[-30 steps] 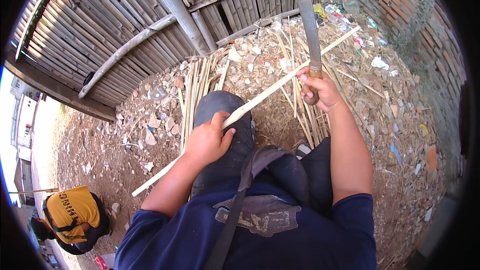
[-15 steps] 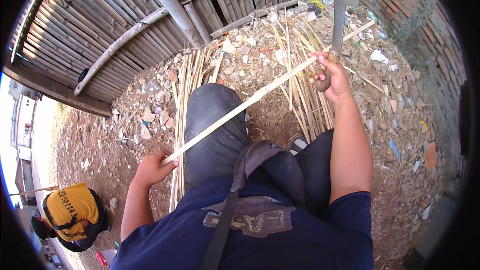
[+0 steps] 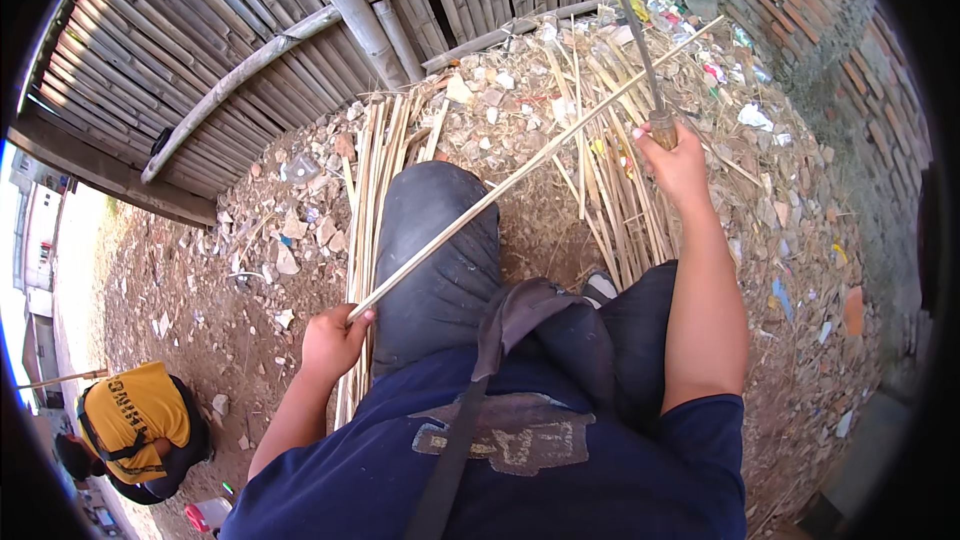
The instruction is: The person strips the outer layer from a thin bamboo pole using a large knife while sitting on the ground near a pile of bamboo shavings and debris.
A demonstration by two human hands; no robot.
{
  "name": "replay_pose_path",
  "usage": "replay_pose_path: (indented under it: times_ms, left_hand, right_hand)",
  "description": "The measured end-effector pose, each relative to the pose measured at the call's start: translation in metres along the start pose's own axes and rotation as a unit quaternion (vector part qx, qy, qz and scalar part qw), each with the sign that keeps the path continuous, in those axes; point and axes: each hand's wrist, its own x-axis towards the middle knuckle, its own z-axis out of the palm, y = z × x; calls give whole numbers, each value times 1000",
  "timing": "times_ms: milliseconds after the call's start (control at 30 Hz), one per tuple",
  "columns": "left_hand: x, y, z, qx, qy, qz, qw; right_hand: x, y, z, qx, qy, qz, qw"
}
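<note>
My left hand is closed around the near end of a long pale bamboo strip. The strip slants across my bent knee, up and to the right, with its narrow edge toward me. In my right hand is a machete, gripped by its wooden handle, its blade pointing away and leaning left. Seen nearly edge-on, the blade crosses over the strip near its far end. My right thumb is apart from the strip.
Split strips lie in a bundle left of my knee and in a pile beyond my feet. A bamboo wall stands ahead, a brick wall at right. A person in a yellow shirt crouches at lower left. Rubble covers the ground.
The strip has turned from its broad face to its narrow edge. My right thumb has left the strip, and the machete has swung leftward and turned edge-on. My left hand has shifted right.
</note>
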Motion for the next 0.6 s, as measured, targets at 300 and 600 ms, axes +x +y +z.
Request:
replay_pose_path:
  times_ms: [300,600]
  left_hand:
    - [-5,5,3,-17,-43,83,995]
    - [9,-4,11,-33,-85,62,994]
  right_hand:
    - [-58,-29,72,-396,-264,-246,844]
    - [-49,-25,74,-382,-214,-196,878]
